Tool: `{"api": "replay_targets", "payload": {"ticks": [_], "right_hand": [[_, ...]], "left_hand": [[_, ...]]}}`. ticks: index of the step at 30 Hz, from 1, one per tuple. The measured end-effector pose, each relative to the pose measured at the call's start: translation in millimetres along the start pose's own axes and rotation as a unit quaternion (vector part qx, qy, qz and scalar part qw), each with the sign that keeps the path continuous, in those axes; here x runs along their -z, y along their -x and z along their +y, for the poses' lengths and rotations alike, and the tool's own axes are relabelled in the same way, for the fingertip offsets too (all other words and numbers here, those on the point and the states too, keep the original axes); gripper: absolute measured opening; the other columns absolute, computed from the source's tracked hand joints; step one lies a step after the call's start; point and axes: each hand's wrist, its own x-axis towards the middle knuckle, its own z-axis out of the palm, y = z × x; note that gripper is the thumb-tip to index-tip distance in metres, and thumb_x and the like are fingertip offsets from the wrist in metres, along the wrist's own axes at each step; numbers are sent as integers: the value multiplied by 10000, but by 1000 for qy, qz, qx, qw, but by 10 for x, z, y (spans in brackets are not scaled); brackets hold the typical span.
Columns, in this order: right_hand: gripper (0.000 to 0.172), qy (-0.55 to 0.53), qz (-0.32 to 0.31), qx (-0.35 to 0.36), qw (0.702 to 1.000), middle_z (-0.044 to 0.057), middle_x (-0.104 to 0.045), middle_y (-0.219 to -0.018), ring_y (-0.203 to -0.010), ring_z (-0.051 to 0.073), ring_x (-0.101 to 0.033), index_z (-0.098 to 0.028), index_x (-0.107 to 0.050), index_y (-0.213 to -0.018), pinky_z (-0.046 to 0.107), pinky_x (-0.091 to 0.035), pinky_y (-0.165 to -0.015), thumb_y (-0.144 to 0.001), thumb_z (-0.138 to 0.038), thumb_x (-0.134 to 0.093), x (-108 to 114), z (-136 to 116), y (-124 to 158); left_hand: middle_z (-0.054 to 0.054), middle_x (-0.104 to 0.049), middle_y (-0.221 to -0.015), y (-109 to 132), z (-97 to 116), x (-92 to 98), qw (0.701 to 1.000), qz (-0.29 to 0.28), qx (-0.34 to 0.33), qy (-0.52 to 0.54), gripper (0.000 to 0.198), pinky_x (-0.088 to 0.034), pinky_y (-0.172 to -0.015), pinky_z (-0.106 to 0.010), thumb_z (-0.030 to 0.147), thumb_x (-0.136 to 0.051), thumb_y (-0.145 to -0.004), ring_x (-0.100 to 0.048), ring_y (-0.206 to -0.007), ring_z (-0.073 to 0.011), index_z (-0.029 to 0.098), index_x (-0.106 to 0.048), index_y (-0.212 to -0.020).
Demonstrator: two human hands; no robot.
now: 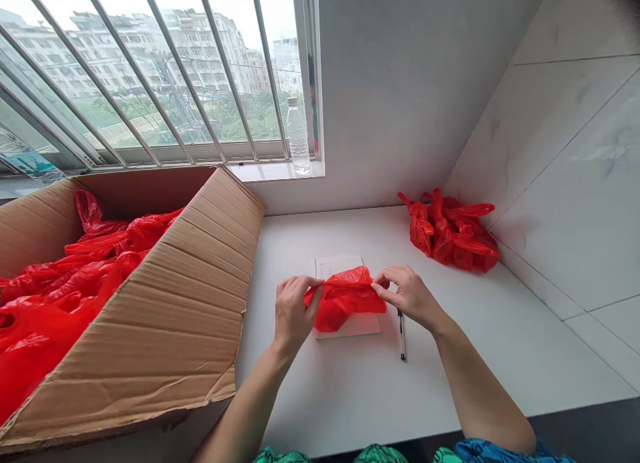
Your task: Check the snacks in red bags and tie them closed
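A red plastic bag (345,300) is stretched between my two hands, above a white notebook (363,326) on the table. My left hand (296,310) pinches the bag's left end between thumb and fingers. At the opposite end, my right hand (407,294) grips the bag's upper right corner in a pinch. The bag's lower part hangs loose and hides much of the notebook. Just below my right hand, a pen (402,336) lies on the table, its upper end close to the bag.
A large cardboard box (165,303) full of red plastic bags (75,283) stands at left. More red bags (457,233) are heaped on the white table (480,356) by the tiled wall. A clear bottle (298,138) stands on the sill of the barred window.
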Motion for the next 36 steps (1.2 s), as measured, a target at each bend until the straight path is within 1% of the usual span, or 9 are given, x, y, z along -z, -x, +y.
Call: {"api": "replay_targets", "payload": {"ticks": [6,10,15,19,24,27,30,33,36], "right_hand": [[187,-7,84,-18,996,-17,-615,-711,-672,171,-583,-242,-501,-735,327,-463,-708,-914,-291,-528,111,59,11],[250,-55,112,-9,992,-12,-557,-702,-655,165,-546,-247,-480,-734,308,-462,-635,-933,-373,-562,46,-83,12],[124,-65,198,89,974,30,-627,-772,-729,195,-595,-256,-563,-844,346,-496,-675,-946,-327,-563,0,-409,65],[133,-26,111,165,980,42,-715,-882,-819,201,-651,-255,-630,-957,361,-489,-756,-980,-278,-501,-105,-581,77],[325,48,44,196,978,5,-648,-679,-642,150,-582,-215,-589,-752,321,-402,-692,-1023,-271,-419,-213,-569,70],[368,102,-13,128,986,-7,-587,-609,-529,133,-510,-210,-572,-738,291,-349,-566,-1038,-286,-374,-238,-520,86],[205,167,-72,27,983,33,-653,-814,-553,153,-545,-190,-602,-1053,271,-315,-468,-959,-367,-560,-226,-490,105],[708,192,-111,-8,975,136,-611,-1171,-803,235,-645,-168,-442,-1371,292,-439,-540,-795,-434,-756,-147,-500,110],[815,194,-141,-41,970,148,-575,-1231,-941,283,-643,-164,-380,-1443,353,-511,-665,-781,-458,-753,-19,-549,103]], "left_hand": [[-55,-703,-1039,27,-89,95,981,50,140,127,190,-519,-806,-304,280,-536,-929,-665,-985,-208,196,-615,-1079],[-84,-628,-1274,40,160,164,991,-36,29,124,601,-461,-1041,-400,205,-586,-873,-583,-1201,-234,257,-414,-1446],[-42,-648,-1007,17,426,328,987,-32,-93,129,305,-374,-1133,-499,131,-558,-863,-613,-995,-199,261,-643,-1126],[-54,-625,-951,56,499,455,977,-14,-115,177,202,-461,-1046,-457,133,-548,-885,-610,-924,-194,240,-678,-996],[-40,-580,-930,137,528,573,976,50,-94,189,192,-510,-843,-316,133,-546,-922,-586,-865,-157,227,-692,-1005],[-39,-569,-899,173,537,616,972,71,-87,205,185,-482,-734,-275,163,-523,-956,-572,-835,-152,220,-689,-1012],[-46,-573,-902,206,530,619,967,71,-94,227,188,-472,-726,-279,169,-497,-972,-567,-838,-159,209,-680,-983],[-52,-570,-935,237,488,582,961,75,-83,254,189,-473,-781,-298,173,-480,-980,-568,-892,-173,202,-663,-947],[-55,-556,-965,262,427,536,949,81,-55,300,207,-468,-810,-311,194,-450,-995,-559,-941,-186,207,-653,-957]]}}
